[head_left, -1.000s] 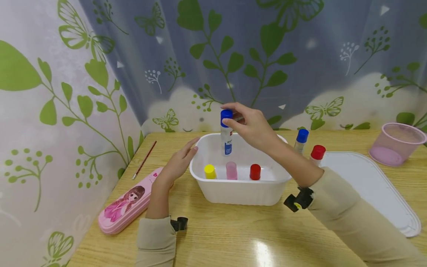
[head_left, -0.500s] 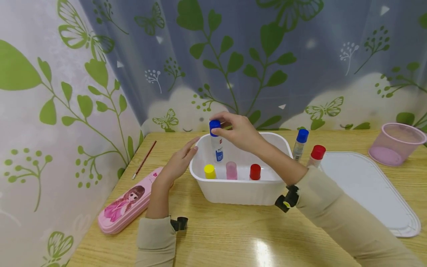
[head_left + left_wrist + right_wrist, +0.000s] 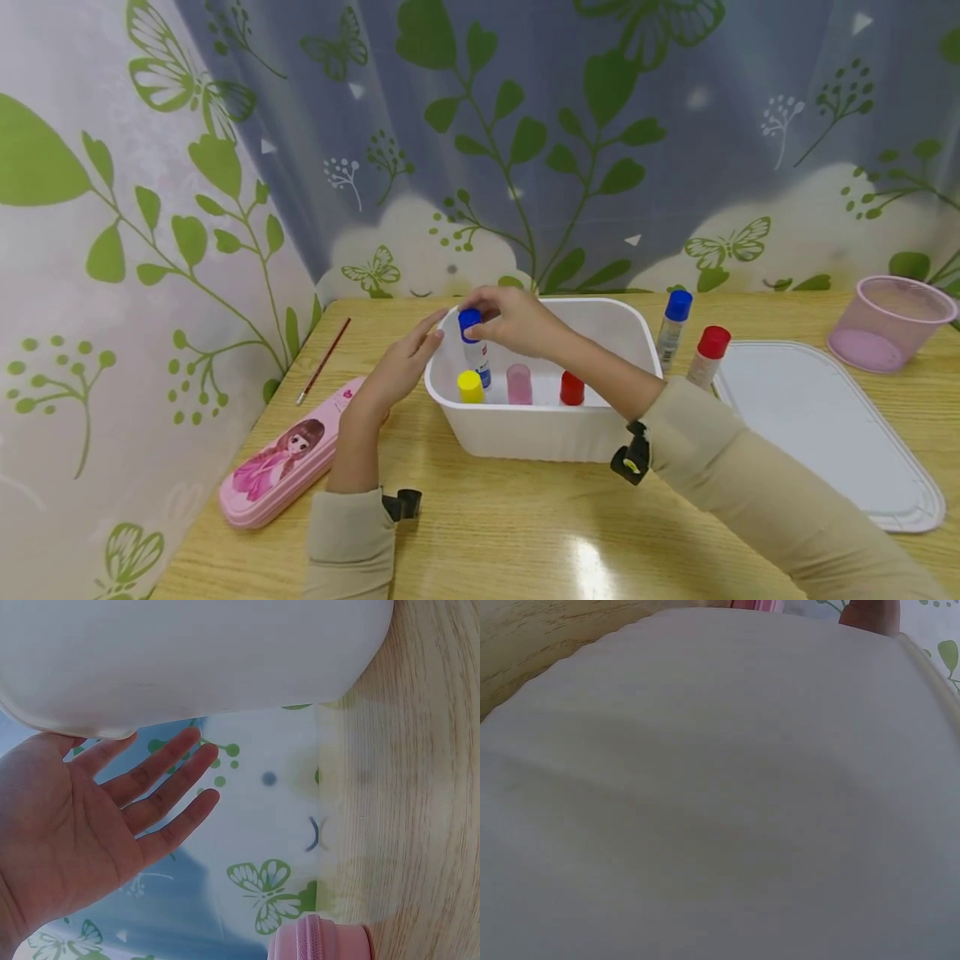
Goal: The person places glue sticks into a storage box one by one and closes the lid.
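Note:
My right hand (image 3: 517, 321) pinches the blue cap of a clear glue bottle (image 3: 476, 354) with a blue-and-white label. The bottle stands nearly upright inside a white plastic tub (image 3: 540, 433), at its left end. Just in front of it is a yellow-capped bottle (image 3: 471, 387); a pink-capped one (image 3: 519, 385) and a red-capped one (image 3: 572, 388) follow along the tub's front wall. My left hand (image 3: 401, 362) rests at the tub's left rim, and in the left wrist view its fingers are extended. The white tub wall fills most of the right wrist view, hiding the right hand there.
Right of the tub stand a blue-capped bottle (image 3: 673, 329) and a red-capped bottle (image 3: 708, 357). A white lid (image 3: 817, 433) lies beside them, with a pink mesh basket (image 3: 888, 325) behind. At left are a pink pencil case (image 3: 288, 458) and a thin red paintbrush-like stick (image 3: 324, 360).
My right hand has moved left and down, lowering the blue-capped glue bottle deeper into the tub behind the yellow cap. The left hand has stayed at the rim.

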The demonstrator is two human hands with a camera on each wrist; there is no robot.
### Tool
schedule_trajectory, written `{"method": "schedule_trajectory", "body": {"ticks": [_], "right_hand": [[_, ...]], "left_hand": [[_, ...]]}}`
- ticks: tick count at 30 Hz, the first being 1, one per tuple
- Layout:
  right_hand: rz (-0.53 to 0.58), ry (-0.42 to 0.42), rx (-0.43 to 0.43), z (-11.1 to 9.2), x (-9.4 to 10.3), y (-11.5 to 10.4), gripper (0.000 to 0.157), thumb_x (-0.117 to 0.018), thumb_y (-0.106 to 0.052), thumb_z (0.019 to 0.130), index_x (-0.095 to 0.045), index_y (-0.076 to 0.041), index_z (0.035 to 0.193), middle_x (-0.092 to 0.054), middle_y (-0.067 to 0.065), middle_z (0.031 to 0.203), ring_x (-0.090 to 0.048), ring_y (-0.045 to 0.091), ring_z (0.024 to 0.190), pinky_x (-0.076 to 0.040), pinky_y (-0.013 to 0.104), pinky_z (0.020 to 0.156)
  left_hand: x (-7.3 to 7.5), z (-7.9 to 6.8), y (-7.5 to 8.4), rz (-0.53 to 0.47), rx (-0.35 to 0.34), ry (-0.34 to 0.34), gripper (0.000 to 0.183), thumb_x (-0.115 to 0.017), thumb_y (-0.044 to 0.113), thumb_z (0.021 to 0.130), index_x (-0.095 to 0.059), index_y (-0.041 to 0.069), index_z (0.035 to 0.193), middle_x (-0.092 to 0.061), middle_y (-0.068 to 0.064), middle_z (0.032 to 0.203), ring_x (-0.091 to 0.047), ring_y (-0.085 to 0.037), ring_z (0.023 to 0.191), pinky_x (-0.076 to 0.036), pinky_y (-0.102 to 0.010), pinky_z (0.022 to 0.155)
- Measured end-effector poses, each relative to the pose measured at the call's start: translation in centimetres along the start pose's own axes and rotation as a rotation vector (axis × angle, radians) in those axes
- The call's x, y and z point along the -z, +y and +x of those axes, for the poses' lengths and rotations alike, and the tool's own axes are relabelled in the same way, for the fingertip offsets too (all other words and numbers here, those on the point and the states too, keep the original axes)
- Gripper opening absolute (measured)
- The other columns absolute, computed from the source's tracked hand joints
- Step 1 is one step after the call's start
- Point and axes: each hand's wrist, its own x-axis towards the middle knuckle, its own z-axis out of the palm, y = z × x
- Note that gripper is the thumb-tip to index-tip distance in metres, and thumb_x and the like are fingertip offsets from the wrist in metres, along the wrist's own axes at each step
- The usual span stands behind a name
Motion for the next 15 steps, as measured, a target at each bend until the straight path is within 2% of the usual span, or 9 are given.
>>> {"method": "schedule_trajectory", "body": {"ticks": [8, 15], "right_hand": [[0.013, -0.044, -0.024, 0.2, -1.3, 1.1, 0.029, -0.069, -0.004, 0.081, -0.061, 0.000, 0.109, -0.063, 0.009, 0.102, -0.059, 0.020, 0.097, -0.047, 0.027, 0.084], [-0.037, -0.067, -0.028, 0.0, -1.7, 1.5, 0.025, -0.069, -0.004, 0.081, -0.062, -0.001, 0.105, -0.064, 0.010, 0.101, -0.060, 0.021, 0.096, -0.046, 0.027, 0.084]], "left_hand": [[0.0, -0.1, 0.1, -0.001, 0.007, 0.001, 0.053, -0.034, 0.051, 0.096, -0.027, 0.032, 0.145, -0.038, -0.007, 0.141, -0.039, -0.030, 0.123, -0.028, -0.056, 0.097], [0.0, 0.0, 0.0, -0.010, 0.002, 0.002, 0.052, -0.035, 0.049, 0.096, -0.028, 0.031, 0.145, -0.034, -0.005, 0.143, -0.037, -0.030, 0.125, -0.027, -0.056, 0.098]]}}
